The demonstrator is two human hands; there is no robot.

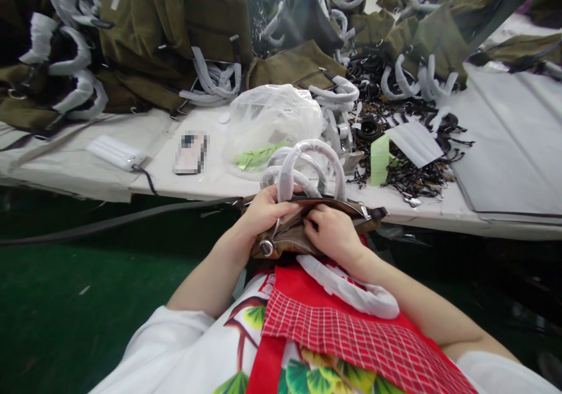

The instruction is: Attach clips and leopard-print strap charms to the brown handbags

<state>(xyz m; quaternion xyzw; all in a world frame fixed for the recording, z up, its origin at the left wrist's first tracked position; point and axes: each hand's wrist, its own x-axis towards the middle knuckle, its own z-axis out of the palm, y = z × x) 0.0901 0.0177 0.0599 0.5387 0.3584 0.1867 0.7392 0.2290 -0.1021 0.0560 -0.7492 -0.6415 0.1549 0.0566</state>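
Note:
A brown handbag lies against my body at the table's front edge, its zipped top unfastened. White wrapping covers its upright far handle; another wrapped handle droops over my red apron. My left hand is closed on the bag's left rim beside the handle base, thumb along the opening. Curled fingers of my right hand dip into the mouth of the bag at the right; their tips are partly hidden, and they seem to grip its inner edge or lining. A round metal ring shows at the near left.
A clear plastic bag, a phone and a white power strip lie on the white table. Several brown bags are piled behind. Right of centre are dark straps with small hardware and a white card.

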